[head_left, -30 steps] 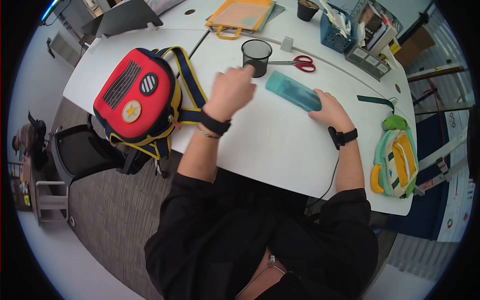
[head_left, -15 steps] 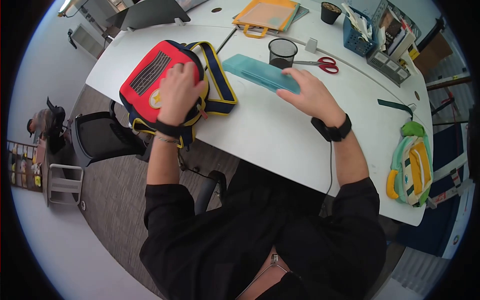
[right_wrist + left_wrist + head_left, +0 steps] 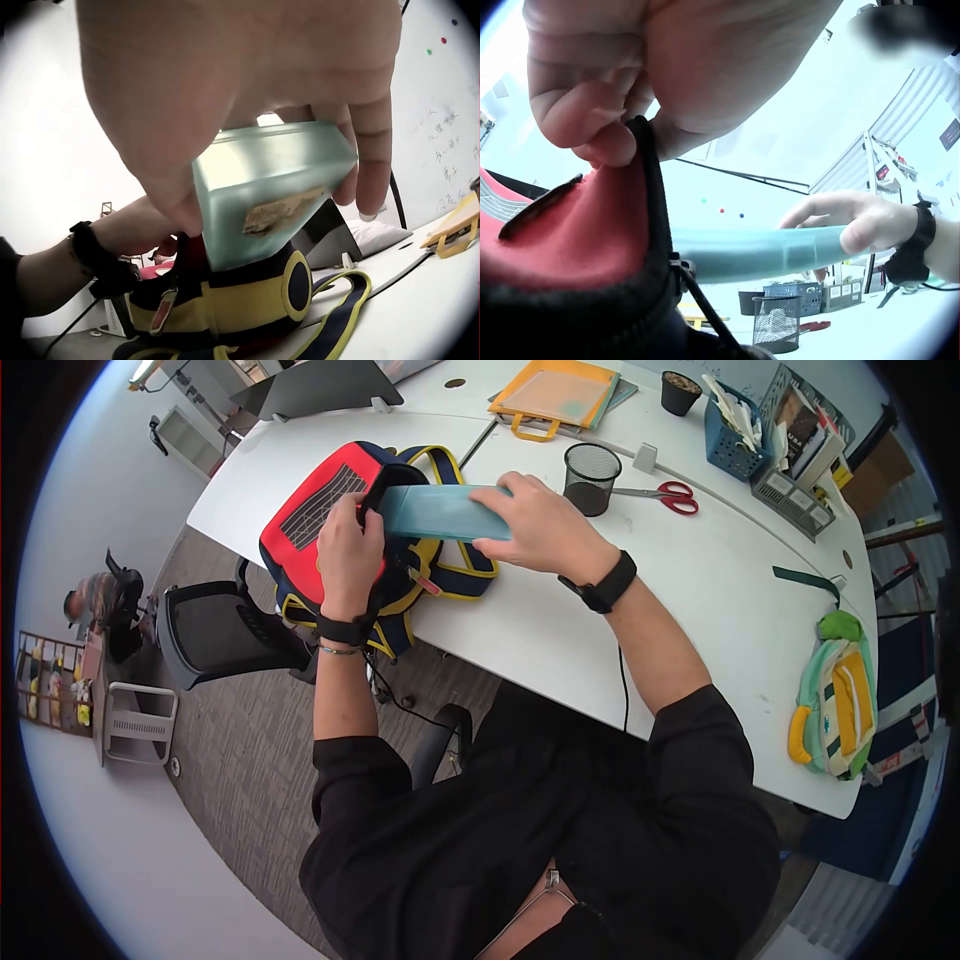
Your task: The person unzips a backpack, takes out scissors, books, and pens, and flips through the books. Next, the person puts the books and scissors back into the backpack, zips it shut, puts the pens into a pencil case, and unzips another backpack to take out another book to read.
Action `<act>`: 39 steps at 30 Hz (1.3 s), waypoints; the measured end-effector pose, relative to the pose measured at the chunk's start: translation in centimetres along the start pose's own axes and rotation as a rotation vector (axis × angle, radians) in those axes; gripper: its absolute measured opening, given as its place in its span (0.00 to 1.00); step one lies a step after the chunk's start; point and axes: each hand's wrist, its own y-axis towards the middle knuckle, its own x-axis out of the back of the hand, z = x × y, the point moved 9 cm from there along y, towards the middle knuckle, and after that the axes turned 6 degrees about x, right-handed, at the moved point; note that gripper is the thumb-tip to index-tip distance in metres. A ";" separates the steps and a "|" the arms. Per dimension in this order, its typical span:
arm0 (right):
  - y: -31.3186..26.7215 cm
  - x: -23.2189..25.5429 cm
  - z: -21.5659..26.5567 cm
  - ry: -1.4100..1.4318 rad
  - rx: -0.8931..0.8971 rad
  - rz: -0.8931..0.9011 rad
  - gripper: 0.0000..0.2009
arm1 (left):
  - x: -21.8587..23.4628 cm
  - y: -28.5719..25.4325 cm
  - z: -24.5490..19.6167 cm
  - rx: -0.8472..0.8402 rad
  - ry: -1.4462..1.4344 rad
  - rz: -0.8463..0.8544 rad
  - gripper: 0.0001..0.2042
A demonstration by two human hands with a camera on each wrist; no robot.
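Note:
A red, navy and yellow backpack (image 3: 300, 575) lies on the left part of the table. My left hand (image 3: 348, 565) pinches the black-trimmed edge of its red front panel (image 3: 592, 225) and holds the opening apart. From the right, my right hand (image 3: 550, 525) grips the end of a translucent teal pencil case (image 3: 440, 512), thumb on one side and fingers on the other. The case's far end is at the bag's mouth, hidden behind the lifted edge in the left wrist view. A brownish label (image 3: 281, 214) shows on the case's near end. The zipper pull (image 3: 163, 311) hangs at the bag's side.
Right of the bag stand a black mesh pen cup (image 3: 592, 478) and red-handled scissors (image 3: 675, 497). A green and yellow pouch (image 3: 838, 700) lies at the right edge. Folders (image 3: 555, 395), a blue basket (image 3: 735, 440) and a plant pot (image 3: 680, 395) are farther back.
My right hand has lifted the pencil case from beside the pen cup and carried it left to the bag. My left hand has moved from near the cup to the bag and pulled its edge up.

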 end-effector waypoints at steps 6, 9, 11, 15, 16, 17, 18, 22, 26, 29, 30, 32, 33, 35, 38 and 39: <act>4.6 -5.5 2.9 0.034 0.123 -0.033 0.30 | -1.4 -0.3 -2.3 -0.025 -0.048 0.074 0.11; 4.6 -7.0 3.6 -0.075 0.223 -0.287 0.30 | -1.8 -0.4 -2.7 -0.047 -0.028 0.125 0.12; 3.6 -5.3 3.0 0.090 0.103 -0.394 0.27 | -0.9 -1.4 -3.1 -0.043 -0.027 0.149 0.14; 1.6 -5.9 1.5 0.220 0.088 -0.247 0.13 | 0.5 -3.6 -0.5 0.035 -0.005 0.217 0.17; 1.6 -5.3 2.2 0.275 0.148 -0.294 0.08 | 0.6 -4.2 0.1 0.084 -0.017 0.217 0.16; 1.6 -5.7 2.5 0.275 0.142 -0.295 0.08 | 0.6 -4.7 0.2 0.082 -0.018 0.222 0.16; 1.9 -7.4 2.6 0.263 0.103 -0.168 0.09 | 0.3 -5.2 0.9 0.124 -0.016 0.246 0.16; 2.1 -11.6 2.6 0.264 -0.046 0.262 0.13 | 0.1 -6.5 1.3 0.181 -0.010 0.251 0.16; 1.1 -9.6 3.3 0.344 -0.083 0.082 0.16 | 0.6 -7.4 0.4 0.032 0.088 0.231 0.16; 0.4 -9.0 3.2 0.363 -0.114 -0.005 0.18 | 0.3 -7.6 -0.3 -0.040 0.175 0.226 0.17; 0.4 -9.8 3.9 0.298 -0.067 0.087 0.17 | 0.1 -7.5 -0.1 -0.018 0.220 0.234 0.18; 0.4 -10.6 5.2 0.128 0.049 0.105 0.15 | -0.3 -7.4 0.0 -0.031 0.275 0.223 0.17; 0.3 -11.2 5.2 0.116 0.034 0.100 0.15 | -0.4 -7.3 -0.2 -0.045 0.262 0.227 0.17; 0.3 -12.2 5.9 -0.018 0.064 0.180 0.12 | -0.7 -7.3 0.1 -0.024 0.281 0.246 0.16; 0.5 -12.1 5.7 0.004 0.046 0.151 0.10 | -0.8 -7.4 0.0 -0.069 0.261 0.227 0.14; 0.4 -12.0 5.5 0.016 0.048 0.144 0.09 | -0.8 -7.4 0.0 -0.073 0.253 0.221 0.14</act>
